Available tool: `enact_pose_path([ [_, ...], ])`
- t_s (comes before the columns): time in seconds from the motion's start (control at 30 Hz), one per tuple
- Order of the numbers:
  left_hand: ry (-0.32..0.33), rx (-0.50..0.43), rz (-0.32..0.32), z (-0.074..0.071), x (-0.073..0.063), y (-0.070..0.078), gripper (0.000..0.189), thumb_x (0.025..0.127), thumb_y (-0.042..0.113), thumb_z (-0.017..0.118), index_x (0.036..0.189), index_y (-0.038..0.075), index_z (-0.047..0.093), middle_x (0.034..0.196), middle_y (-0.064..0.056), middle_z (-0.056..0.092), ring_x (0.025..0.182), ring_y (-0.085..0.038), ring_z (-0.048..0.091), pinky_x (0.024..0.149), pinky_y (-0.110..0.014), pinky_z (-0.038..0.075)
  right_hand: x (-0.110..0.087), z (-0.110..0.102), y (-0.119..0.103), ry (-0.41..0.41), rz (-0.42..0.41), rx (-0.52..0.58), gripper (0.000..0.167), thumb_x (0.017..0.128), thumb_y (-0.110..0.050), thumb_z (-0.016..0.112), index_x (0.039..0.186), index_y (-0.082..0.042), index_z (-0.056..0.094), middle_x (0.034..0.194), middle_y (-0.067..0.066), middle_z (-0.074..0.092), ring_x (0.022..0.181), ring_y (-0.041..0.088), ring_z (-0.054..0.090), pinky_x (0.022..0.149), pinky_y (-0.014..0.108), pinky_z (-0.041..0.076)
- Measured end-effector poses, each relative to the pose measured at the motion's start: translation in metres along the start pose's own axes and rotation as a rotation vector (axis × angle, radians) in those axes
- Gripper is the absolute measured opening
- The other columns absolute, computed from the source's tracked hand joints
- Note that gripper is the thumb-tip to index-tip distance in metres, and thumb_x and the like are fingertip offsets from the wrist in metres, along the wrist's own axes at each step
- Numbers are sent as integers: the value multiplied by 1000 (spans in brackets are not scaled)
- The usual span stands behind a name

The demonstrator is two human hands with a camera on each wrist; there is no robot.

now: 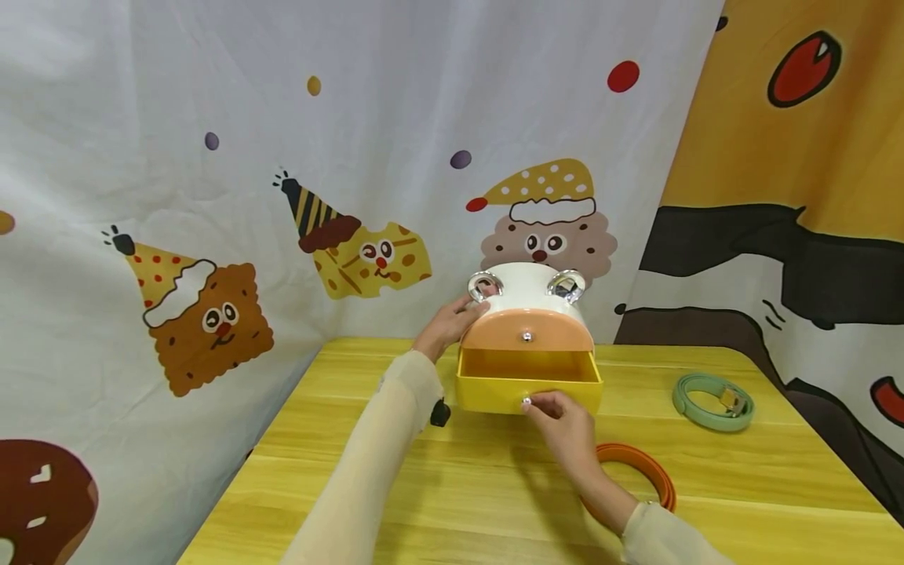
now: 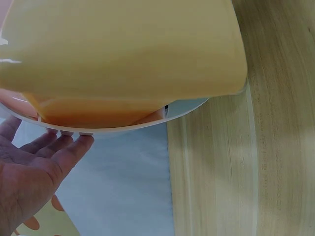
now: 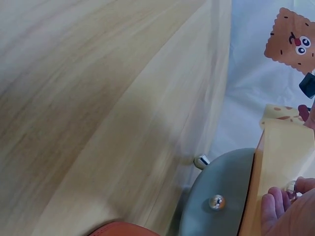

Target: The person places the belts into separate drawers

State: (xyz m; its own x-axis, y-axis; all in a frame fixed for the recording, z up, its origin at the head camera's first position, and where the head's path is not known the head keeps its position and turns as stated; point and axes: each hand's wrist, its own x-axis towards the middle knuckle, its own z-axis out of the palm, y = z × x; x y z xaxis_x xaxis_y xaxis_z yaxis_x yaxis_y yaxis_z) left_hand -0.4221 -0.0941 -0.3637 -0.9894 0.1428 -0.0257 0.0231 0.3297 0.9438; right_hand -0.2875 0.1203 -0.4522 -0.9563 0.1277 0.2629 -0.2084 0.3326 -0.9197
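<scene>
A small white cabinet [image 1: 526,284] with two silver rings on top stands towards the back of the table. My left hand [image 1: 450,323] steadies its left side, the extended fingertips touching the white shell in the left wrist view. The peach top drawer [image 1: 494,331] is closed. Below it, the yellow drawer [image 1: 487,395] is pulled out, and the visible inside holds nothing. My right hand [image 1: 568,428] pinches the silver knob [image 1: 526,401] on its front. Under the yellow drawer, the right wrist view shows a grey-blue drawer [image 3: 219,179] with its own knob.
An orange coiled belt [image 1: 653,475] lies partly hidden under my right forearm. A green coiled belt [image 1: 713,420] with a gold buckle lies farther right on the wooden table [image 1: 452,502]. Behind the table hangs a patterned curtain [image 1: 395,94].
</scene>
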Motion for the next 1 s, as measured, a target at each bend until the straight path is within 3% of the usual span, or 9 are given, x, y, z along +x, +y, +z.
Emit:
enact_pose_path([
  [1.0,13,11,5,1,1,0,81,88,67,62,155,28,38,156,-10,38,140,-32,38,112,-48,34,-10,2,1,47,-38,23,11,85,-14,81,93,-9,76,87,2,74,78,13,67,64,22,53],
])
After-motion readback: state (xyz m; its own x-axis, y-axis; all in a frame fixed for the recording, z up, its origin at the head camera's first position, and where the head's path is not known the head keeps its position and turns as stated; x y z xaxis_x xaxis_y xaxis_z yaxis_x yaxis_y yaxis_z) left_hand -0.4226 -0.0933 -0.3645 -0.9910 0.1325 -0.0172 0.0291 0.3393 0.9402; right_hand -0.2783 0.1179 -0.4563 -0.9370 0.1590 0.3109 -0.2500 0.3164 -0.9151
